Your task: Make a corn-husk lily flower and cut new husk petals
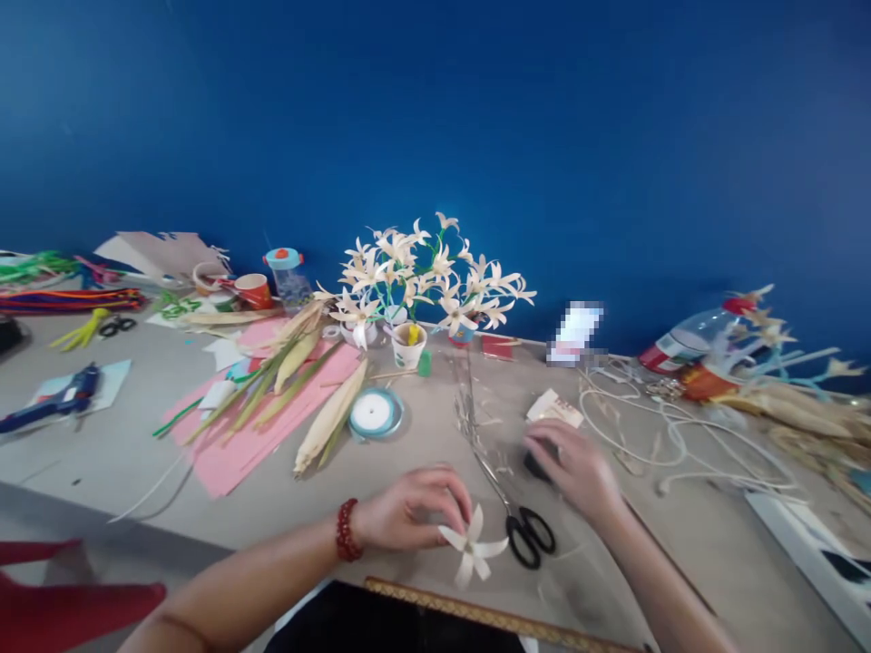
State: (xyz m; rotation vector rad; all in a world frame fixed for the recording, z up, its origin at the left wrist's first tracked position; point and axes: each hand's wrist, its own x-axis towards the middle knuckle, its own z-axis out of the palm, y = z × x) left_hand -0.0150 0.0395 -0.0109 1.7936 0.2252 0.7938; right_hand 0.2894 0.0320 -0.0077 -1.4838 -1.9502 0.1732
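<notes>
My left hand (415,508), with a red bead bracelet on the wrist, is closed on a small cream petal flower (471,547) near the table's front edge. My right hand (572,467) rests further back and to the right, its fingers curled over a small dark object (534,466) that I cannot make out. Black-handled scissors (521,526) lie on the table between the two hands, blades pointing away from me.
A bunch of cream flowers (425,277) stands in small cups at the back centre. Corn husks (327,417) lie on pink paper (238,444), beside a tape roll (374,413). A blue glue gun (54,399) lies far left; white cord (653,435) and a plastic bottle (694,340) right.
</notes>
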